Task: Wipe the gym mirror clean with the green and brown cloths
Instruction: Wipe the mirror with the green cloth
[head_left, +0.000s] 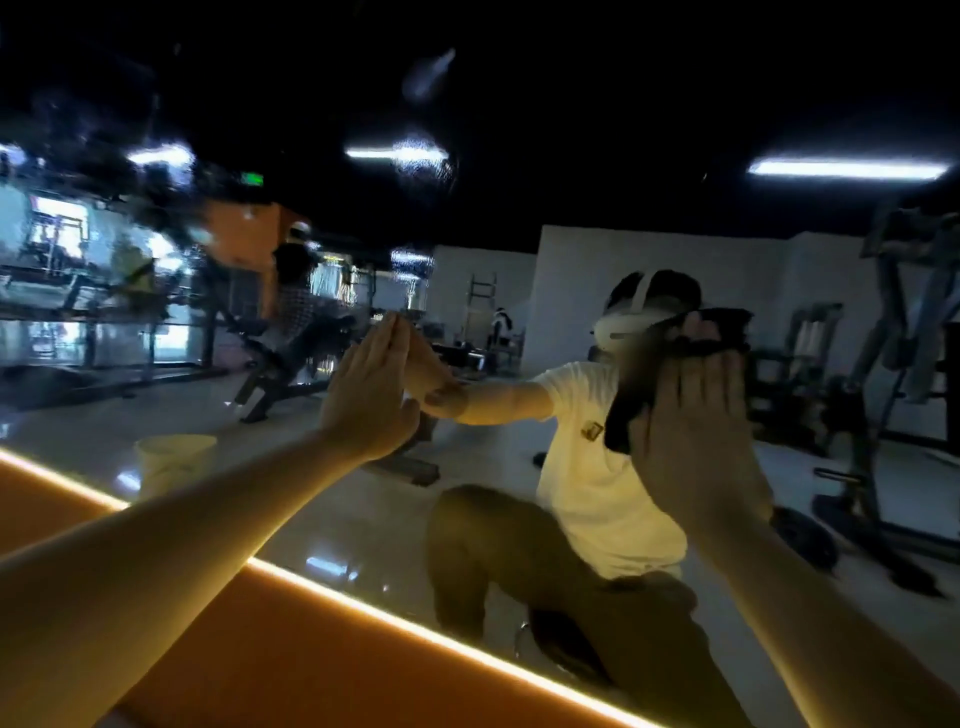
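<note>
Pressing my right hand (691, 431) flat against the gym mirror (311, 493), I have a dark cloth (631, 400) trapped between palm and glass. The fingers lie straight, not curled round it. In this dim light I cannot tell whether the cloth is the brown one or the green one. My left hand (369, 395) is flat too, fingers straight and together, their tips touching the glass further left. Streaky smears (130, 171) cloud the mirror's upper left. A glowing light strip (415, 629) runs along its lower edge, above an orange panel (260, 649). A pale bucket (174, 462) shows in the reflection.
</note>
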